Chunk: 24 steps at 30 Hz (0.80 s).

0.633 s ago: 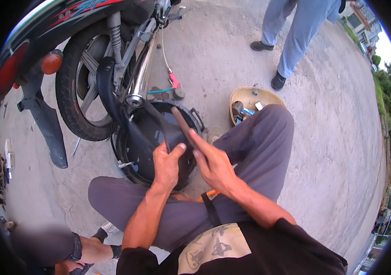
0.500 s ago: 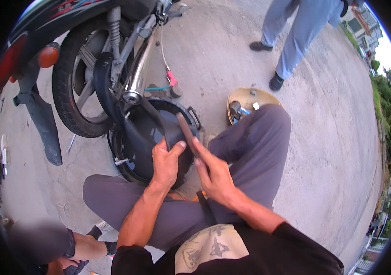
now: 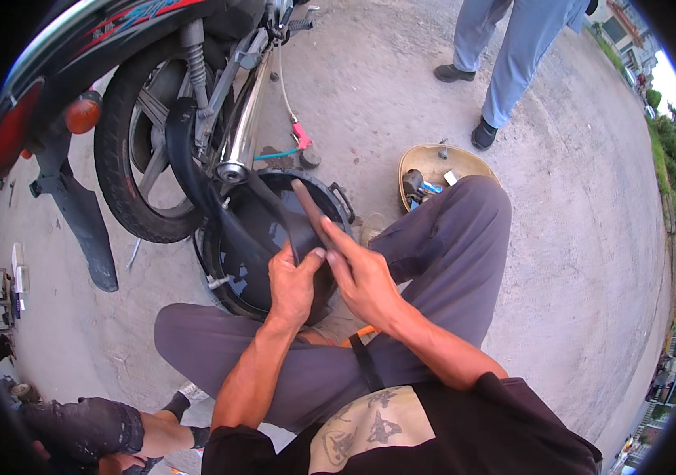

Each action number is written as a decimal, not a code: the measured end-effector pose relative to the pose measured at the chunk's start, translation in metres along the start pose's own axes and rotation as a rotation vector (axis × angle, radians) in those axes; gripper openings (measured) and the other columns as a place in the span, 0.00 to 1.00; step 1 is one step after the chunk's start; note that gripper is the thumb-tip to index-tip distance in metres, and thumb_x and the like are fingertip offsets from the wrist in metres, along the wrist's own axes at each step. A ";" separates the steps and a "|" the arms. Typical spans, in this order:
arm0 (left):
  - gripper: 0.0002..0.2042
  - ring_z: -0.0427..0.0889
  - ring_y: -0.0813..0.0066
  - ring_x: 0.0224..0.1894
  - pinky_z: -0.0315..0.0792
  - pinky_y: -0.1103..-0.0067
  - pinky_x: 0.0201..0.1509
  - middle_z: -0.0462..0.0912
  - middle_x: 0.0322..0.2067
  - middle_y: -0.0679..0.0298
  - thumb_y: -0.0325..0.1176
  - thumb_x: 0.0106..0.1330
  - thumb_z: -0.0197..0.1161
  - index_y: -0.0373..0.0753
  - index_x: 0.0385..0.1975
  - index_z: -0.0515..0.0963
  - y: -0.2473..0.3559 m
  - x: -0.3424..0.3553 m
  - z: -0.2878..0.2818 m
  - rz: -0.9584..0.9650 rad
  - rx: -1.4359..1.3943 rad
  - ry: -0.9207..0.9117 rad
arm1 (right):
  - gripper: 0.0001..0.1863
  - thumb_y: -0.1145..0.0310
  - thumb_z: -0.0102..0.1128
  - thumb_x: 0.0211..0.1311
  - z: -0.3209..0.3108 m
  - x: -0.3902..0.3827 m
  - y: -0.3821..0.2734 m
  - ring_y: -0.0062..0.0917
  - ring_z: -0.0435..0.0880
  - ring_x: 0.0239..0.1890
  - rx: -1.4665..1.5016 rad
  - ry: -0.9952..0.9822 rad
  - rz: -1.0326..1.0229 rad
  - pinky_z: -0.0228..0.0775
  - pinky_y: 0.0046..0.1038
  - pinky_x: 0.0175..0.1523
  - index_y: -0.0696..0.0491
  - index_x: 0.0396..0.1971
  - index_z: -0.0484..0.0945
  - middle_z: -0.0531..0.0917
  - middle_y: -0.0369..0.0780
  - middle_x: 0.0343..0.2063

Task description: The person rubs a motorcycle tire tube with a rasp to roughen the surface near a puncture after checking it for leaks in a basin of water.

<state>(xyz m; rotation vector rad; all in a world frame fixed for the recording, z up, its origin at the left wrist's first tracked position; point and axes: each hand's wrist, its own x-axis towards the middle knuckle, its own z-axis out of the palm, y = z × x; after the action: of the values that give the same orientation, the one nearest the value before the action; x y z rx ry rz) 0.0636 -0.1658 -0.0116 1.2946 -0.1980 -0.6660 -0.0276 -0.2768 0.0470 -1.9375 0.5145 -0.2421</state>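
I squat over a dark round basin of water [image 3: 338, 198] beside a motorcycle's rear wheel [image 3: 136, 158]. A black rubber inner tube [image 3: 195, 178] loops out from the wheel and down across the basin. My left hand [image 3: 294, 285] grips a fold of the tube over the basin. My right hand [image 3: 357, 269] lies next to it, fingers stretched flat along the tube, forefinger pointing up and away. Both hands touch the same stretch of rubber.
A shallow tan bowl [image 3: 441, 162] with small tools sits beyond my right knee. A person in pale trousers [image 3: 504, 55] stands at the top right. Another person's leg and shoe [image 3: 124, 427] show at the lower left. Bare concrete lies to the right.
Both hands stay on the tube over the basin. The left hand has shifted its grip slightly and the right fingers have slid along the rubber.
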 end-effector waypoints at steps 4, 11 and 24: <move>0.10 0.83 0.81 0.42 0.76 0.80 0.51 0.86 0.42 0.66 0.22 0.71 0.60 0.32 0.49 0.83 0.000 0.000 0.002 -0.026 -0.027 -0.001 | 0.29 0.77 0.55 0.72 0.008 -0.040 0.028 0.46 0.82 0.45 0.029 0.088 -0.204 0.77 0.35 0.50 0.51 0.72 0.67 0.83 0.56 0.45; 0.10 0.84 0.78 0.43 0.77 0.80 0.53 0.87 0.43 0.64 0.26 0.71 0.63 0.31 0.48 0.83 -0.001 -0.003 0.001 0.016 -0.078 0.027 | 0.28 0.75 0.58 0.72 -0.009 0.020 0.014 0.32 0.87 0.34 0.171 0.138 0.047 0.78 0.31 0.43 0.56 0.70 0.65 0.86 0.47 0.31; 0.11 0.87 0.75 0.45 0.79 0.77 0.54 0.88 0.45 0.61 0.24 0.70 0.64 0.33 0.49 0.83 0.002 0.001 -0.003 -0.083 -0.266 0.034 | 0.33 0.77 0.62 0.67 -0.036 -0.036 0.004 0.28 0.79 0.39 0.030 -0.016 -0.170 0.72 0.26 0.45 0.54 0.73 0.67 0.78 0.43 0.41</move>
<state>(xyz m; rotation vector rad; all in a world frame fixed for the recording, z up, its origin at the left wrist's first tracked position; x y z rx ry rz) 0.0663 -0.1640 -0.0111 1.0619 -0.0260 -0.7147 -0.0742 -0.2912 0.0604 -1.9540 0.3331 -0.3405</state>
